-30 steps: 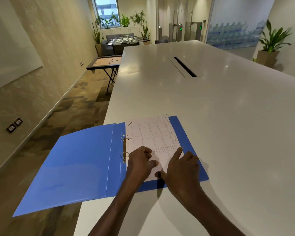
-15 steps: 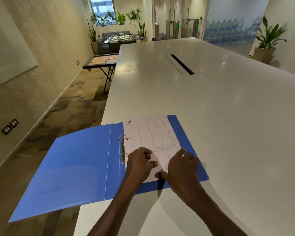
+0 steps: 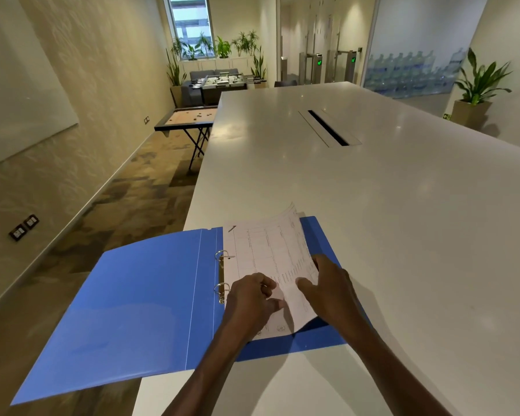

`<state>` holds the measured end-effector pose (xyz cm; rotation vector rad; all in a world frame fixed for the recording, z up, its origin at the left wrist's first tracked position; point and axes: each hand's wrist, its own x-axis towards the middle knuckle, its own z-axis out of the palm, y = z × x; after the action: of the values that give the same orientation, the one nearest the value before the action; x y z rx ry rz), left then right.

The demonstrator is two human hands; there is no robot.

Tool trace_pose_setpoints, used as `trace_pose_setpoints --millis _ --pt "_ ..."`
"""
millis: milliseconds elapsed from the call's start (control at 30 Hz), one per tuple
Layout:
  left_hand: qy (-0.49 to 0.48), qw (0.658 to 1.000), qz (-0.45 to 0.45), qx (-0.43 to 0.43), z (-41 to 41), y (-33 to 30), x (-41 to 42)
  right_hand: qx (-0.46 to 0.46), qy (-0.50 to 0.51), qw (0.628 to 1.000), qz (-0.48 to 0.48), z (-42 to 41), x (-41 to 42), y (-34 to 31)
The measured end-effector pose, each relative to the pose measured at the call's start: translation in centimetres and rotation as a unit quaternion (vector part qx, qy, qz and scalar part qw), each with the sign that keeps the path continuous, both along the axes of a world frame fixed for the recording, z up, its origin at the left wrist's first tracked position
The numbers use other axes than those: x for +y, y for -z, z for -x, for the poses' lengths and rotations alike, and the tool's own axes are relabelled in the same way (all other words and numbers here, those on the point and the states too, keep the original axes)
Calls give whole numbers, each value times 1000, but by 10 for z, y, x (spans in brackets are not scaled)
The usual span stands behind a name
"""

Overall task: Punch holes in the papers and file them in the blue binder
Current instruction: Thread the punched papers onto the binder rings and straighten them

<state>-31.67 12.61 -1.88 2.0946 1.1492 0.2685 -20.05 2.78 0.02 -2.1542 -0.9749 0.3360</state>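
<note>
Lifted now, the papers (image 3: 270,259) curl up at their right edge. Lower centre, the blue binder (image 3: 138,310) lies open on the worktop (image 3: 403,235); left hand (image 3: 249,298) fingers curled, pressing the sheets beside the rings (image 3: 221,271), right hand (image 3: 327,289) pinching the raised edge.

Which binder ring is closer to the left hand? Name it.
The near ring, the lower of the two on the blue binder spine. It sits right beside the left hand knuckles; the far ring stands apart, farther up the spine.
</note>
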Motion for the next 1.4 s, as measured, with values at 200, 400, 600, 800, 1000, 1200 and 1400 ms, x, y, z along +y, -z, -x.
trace_pose_setpoints --millis 200,400,600,800,1000,1200,1400 --pt "-57 958 244 -138 -7 -39 11 -3 -97 995 26 25 10 0" --pt "-95 909 311 -261 -7 -32 19 101 -134 984 59 40 18 5" --pt "-145 909 269 -284 -8 -24 16 87 -118 988 40 35 17 8" --pt "-149 908 233 -313 -12 -18 12 87 -96 991 17 31 17 8" --pt "-131 893 255 -348 -15 -17 10 75 -87 993 1 31 14 6" --pt "-114 874 347 -322 -13 -22 11 69 -90 993 -18 28 8 4" --pt "-136 881 308 -332 -13 -20 5 105 -80 990 -44 27 3 -5"
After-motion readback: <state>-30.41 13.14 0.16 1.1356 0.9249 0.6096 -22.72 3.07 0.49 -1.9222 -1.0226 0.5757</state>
